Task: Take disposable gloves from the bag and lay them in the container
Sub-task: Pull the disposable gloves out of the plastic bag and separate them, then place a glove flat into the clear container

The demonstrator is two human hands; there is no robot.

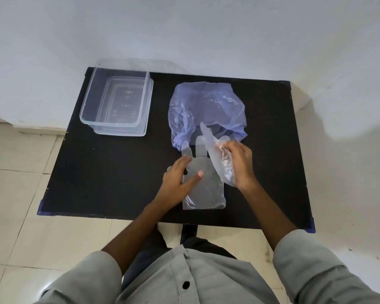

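**Gloves out of bag, container holds none**

Far left of the hands, beyond them, the clear container [116, 104] shows no gloves inside. The left hand [180, 181], fingers spread, presses a flat glove [204, 191] onto the black table [110, 176]. The right hand [239, 163] pinches a second glove [215, 154], its outline indistinct. Just beyond both hands lies the blue bag [206, 108], its contents indiscernible.

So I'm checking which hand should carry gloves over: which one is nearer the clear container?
Left. The left hand rests on a flat glove, below and right of the clear container. The right hand, gripping another glove, is farther right.
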